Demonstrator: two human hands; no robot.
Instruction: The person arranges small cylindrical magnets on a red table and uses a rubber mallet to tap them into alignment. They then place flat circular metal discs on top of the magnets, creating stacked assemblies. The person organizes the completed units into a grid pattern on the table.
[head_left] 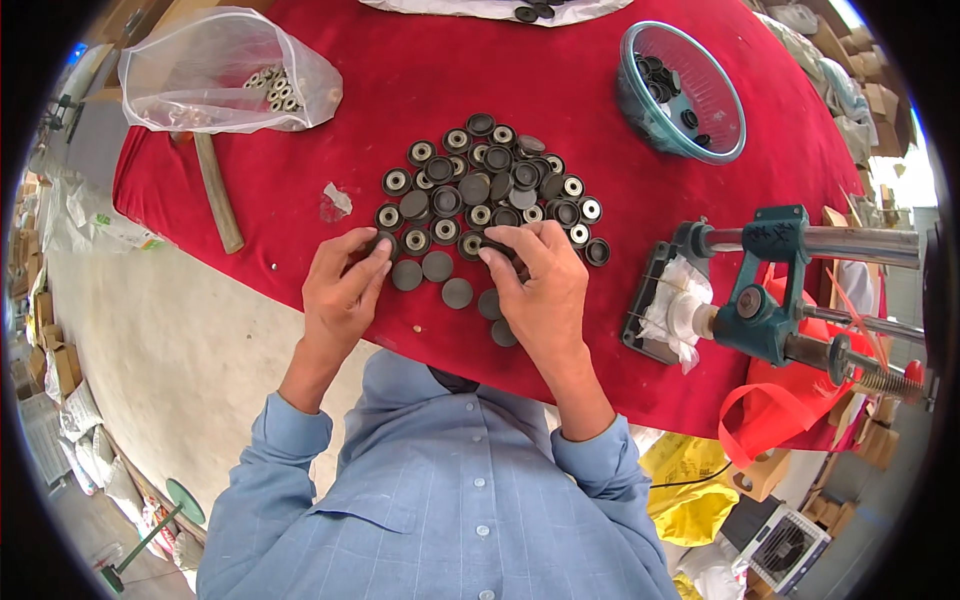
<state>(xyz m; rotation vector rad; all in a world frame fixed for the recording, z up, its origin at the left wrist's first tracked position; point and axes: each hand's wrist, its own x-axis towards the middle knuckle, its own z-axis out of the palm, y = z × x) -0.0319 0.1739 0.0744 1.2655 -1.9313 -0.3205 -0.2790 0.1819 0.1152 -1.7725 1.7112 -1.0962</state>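
Left hand (342, 285): thumb and fingertips drawn narrow, pinched on a small dark disc (387, 238), mostly covered by the fingers; at the near left edge of the pile.
Right hand (548, 290): thumb and index finger bent close together at the near edge of the pile, over a partly hidden dark round piece (514, 259); whether gripped or merely touched, cannot tell.
Pile: black round cups with silver ring centres (445, 231), crowded and overlapping on the red cloth table cover (560, 90), beyond and between the hands.
Loose pieces: flat, plain dark-grey discs (457, 293), on the near side of the pile, between the hands and beside the right wrist.
Upper left: translucent white plastic bag (185, 75), with silver metal rings (283, 95) inside; below it, a hammer with a wooden handle (217, 195); nearer the pile, a torn white scrap (339, 198).
Upper right: translucent blue-green plastic bowl (712, 88), with black round parts (660, 78) inside.
Right side: green metal press with steel columns (768, 300), lying lengthwise in view, with crumpled white wrapping (675, 302) at one end.
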